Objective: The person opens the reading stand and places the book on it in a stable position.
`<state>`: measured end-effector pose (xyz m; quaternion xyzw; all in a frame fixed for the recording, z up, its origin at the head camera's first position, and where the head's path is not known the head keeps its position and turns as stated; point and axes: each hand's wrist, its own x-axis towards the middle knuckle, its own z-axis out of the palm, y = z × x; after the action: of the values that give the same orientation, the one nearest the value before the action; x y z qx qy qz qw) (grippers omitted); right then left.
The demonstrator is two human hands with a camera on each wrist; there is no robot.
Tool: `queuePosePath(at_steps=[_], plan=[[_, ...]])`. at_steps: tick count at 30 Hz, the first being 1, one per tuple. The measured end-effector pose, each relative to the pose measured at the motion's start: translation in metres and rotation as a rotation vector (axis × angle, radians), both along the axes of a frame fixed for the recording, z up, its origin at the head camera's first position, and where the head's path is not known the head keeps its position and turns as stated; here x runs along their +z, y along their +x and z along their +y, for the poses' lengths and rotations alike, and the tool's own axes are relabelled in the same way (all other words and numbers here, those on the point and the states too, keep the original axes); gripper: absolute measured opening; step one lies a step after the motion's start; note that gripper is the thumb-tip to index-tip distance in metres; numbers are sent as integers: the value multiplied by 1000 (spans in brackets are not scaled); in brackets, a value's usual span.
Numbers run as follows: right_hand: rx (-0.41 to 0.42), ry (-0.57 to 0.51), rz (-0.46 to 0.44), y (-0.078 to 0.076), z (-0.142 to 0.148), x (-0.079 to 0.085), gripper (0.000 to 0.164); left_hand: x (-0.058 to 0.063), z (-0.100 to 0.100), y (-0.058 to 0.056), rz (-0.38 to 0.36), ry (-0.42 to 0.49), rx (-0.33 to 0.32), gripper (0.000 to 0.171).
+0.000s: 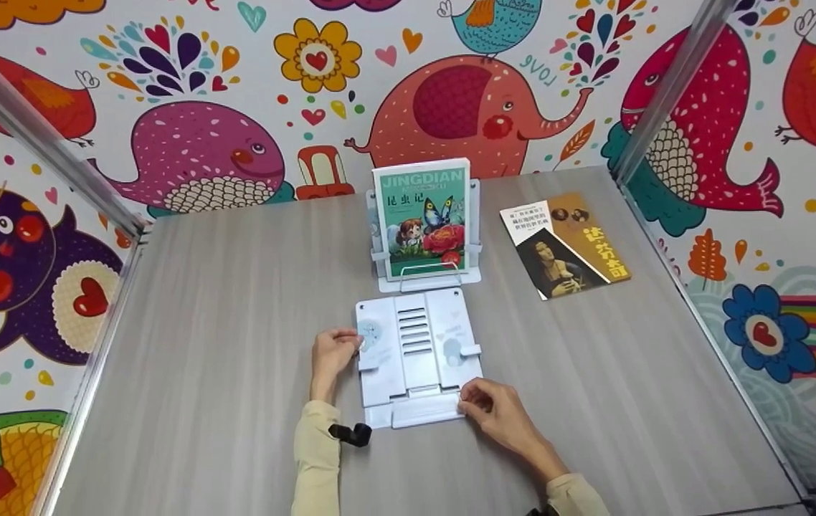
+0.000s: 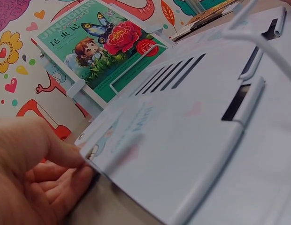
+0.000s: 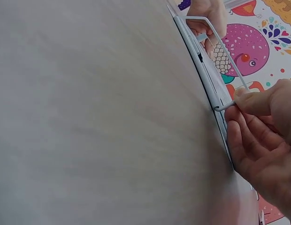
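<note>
Left hand in apparent pinch on white stand, 1 green book beyond

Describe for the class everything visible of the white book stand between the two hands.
The white book stand looks like plastic, printed in pale blue and pink. A column of dark slots runs down its middle, a clip sits on each side, and a white wire bar is at the near end. Holding no book, it lies flat or nearly so on the table, in front of the green book. The left hand pinches its left edge; the right hand pinches the wire bar.
</note>
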<state>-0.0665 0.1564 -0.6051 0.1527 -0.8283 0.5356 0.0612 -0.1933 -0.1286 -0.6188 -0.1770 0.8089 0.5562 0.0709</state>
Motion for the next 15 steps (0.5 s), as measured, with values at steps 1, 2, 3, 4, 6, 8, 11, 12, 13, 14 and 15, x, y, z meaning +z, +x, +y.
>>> queuePosePath(at_steps=[1, 2, 3, 4, 6, 8, 11, 12, 13, 14, 15], plan=[[-1, 0, -14, 0, 0, 0, 16, 0, 0, 0, -3, -1, -1, 16], [-3, -3, -32, 0, 0, 1, 16, 0, -1, 0, -5, -3, -3, 16], [-3, -5, -45, 0, 0, 2, 15, 0, -1, 0, -3, -5, -7, 16], [-3, -7, -60, 0, 1, 2, 14, 0, -1, 0, 0, -3, -8, 16], [-2, -17, -94, 1, 1, 5, 12, -2, -2, 0, 21, -1, -11, 16], [0, -29, -122, 1, 1, 8, 10, -3, -3, 0, 36, 6, -9, 15], [-1, -41, -151, 2, 1, 10, 7, -3, -2, -1, 53, 14, -5, 15], [-3, -41, -153, 1, 1, 9, 7, -3, -2, -1, 51, 15, -5, 15], [-6, -39, -150, 1, 1, 7, 7, -3, -2, -1, 47, 17, -2, 15], [-10, -34, -145, 0, 1, 4, 7, -3, -2, -1, 48, 16, -3, 15], [-18, -29, -143, -1, 1, 0, 7, -3, -2, -2, 49, 16, -4, 15]])
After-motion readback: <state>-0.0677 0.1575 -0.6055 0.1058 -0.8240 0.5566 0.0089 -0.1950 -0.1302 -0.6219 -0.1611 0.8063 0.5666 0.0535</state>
